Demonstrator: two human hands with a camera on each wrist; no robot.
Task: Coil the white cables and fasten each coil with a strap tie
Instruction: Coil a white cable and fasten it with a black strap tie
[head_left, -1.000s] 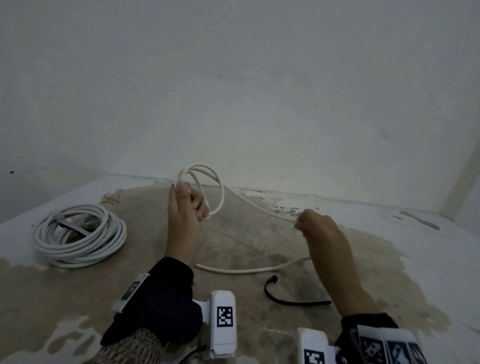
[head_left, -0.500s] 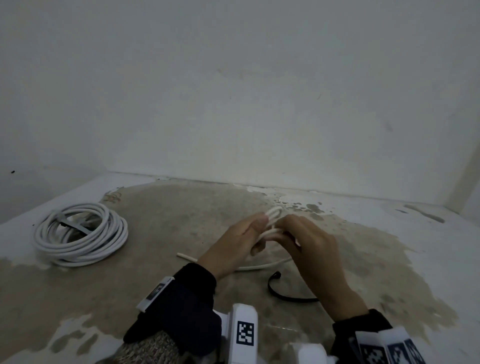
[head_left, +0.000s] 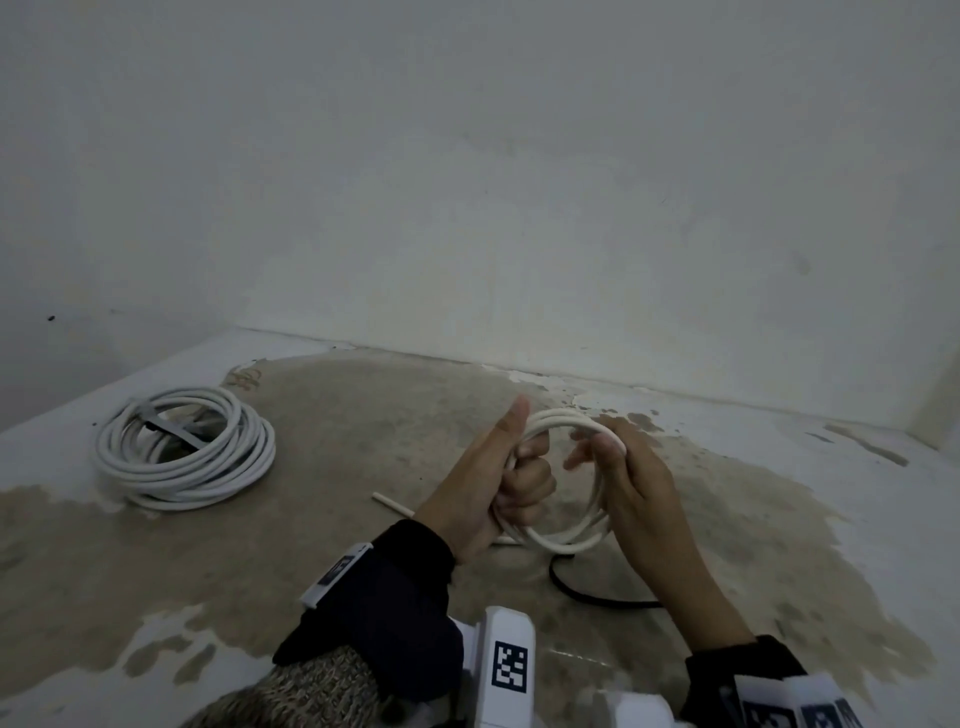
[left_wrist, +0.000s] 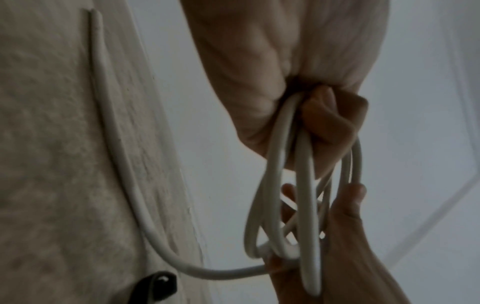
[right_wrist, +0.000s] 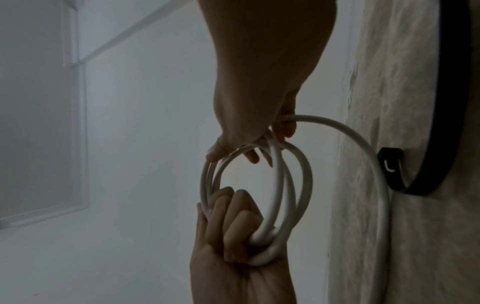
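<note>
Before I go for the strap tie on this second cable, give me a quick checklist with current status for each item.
1. Small white cable coil gripped: ok, left hand has its fingers curled round the loops.
2. Right hand steadying the far side of the loops: ok.
3. All cable wound in: not ok, a loose tail end lies on the stained table.
4. Black strap tie available: ok, on the table under the hands.
5. Loops even: not ok, they splay apart in the wrist views.
6. Large white cable coil strapped: ok, a grey strap crosses it.
</note>
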